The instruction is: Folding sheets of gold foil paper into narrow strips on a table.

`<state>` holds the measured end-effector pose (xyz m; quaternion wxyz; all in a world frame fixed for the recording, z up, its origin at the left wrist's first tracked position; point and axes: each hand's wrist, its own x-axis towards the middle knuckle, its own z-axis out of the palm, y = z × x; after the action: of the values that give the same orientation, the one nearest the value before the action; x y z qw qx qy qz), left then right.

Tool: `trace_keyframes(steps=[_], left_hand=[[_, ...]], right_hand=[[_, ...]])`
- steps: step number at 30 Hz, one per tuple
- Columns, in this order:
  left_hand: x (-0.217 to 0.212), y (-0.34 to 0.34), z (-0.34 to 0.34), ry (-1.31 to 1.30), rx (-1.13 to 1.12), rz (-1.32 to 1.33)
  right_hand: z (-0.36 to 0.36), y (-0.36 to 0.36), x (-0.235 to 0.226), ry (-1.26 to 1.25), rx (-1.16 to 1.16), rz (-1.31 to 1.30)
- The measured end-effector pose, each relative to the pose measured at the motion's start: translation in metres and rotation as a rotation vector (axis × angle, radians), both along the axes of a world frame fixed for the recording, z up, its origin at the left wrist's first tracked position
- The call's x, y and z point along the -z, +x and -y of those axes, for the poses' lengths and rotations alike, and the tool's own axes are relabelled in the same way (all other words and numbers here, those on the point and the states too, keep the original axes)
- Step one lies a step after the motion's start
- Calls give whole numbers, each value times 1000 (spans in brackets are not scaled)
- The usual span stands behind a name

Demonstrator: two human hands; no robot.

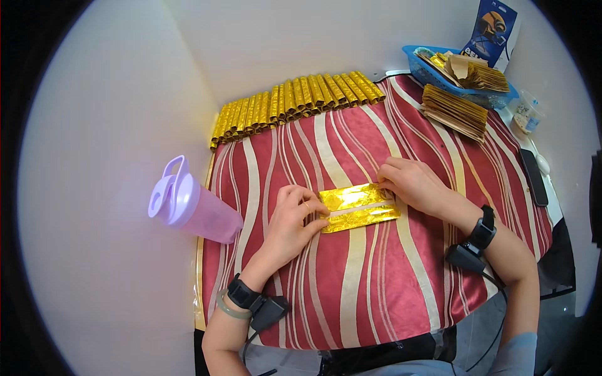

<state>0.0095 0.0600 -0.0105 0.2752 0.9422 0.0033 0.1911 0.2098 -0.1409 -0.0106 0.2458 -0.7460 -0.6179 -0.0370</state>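
Observation:
A rectangle of shiny gold foil paper (352, 199) lies on the striped cloth in front of me, with a narrow pale strip running across its middle. My left hand (293, 219) is closed at its left end, thumb and fingers curled onto the edge. At the upper right corner my right hand (411, 180) pinches the foil paper, its fingertips bent down and partly hidden. Along the far edge stands a long row of rolled gold foil tubes (288, 103), packed side by side.
A lilac shaker bottle (194, 203) stands at the left. At the far right are a blue basket (419, 67) of folded papers, a brown paper stack (454, 113), a clear cup (527, 116) and a black phone-like slab (533, 177). Red striped cloth (389, 294) covers the table.

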Motion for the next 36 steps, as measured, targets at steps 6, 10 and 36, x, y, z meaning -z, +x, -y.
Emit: trace_keyframes(steps=[6,10,36], left_hand=[[2,3,3,123,89,-26],[8,-1,8,107,26,-153],[15,-6,-12,-60,-107,-142]], right_hand=[[-2,-4,1,89,58,-167],[6,-3,2,190,50,-373],[11,4,9,-25,-96,-132]])
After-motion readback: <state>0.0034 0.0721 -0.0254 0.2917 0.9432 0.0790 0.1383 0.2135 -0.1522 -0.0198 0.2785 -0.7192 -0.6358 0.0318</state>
